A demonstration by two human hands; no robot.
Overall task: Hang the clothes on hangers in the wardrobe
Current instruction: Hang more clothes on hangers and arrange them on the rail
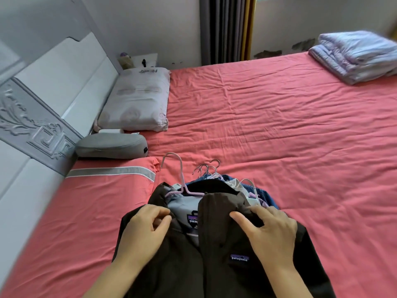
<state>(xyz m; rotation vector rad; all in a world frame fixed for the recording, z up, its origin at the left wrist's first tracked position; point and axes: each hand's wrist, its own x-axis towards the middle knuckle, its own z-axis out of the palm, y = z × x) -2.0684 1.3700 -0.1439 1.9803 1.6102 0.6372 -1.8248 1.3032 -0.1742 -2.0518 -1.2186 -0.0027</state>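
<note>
A dark brown jacket [217, 250] with a grey lining lies on the red bed, front side up, with a pale pink hanger [182, 186] inside its collar and the hook pointing away from me. My left hand [144, 231] pinches the jacket's left shoulder edge. My right hand [270, 231] grips the right shoulder fabric between thumb and fingers. Under the jacket lies a pile of other clothes on hangers [214, 171], among them a blue denim garment [262, 193]; several metal hooks stick out beyond the collar.
The red bed sheet [279, 130] stretches away ahead. A red pillow [103, 186], a grey cushion [111, 145] and a white pillow [137, 102] line the headboard on the left. A folded pale quilt [354, 54] lies at the far right. Curtains [225, 29] hang behind.
</note>
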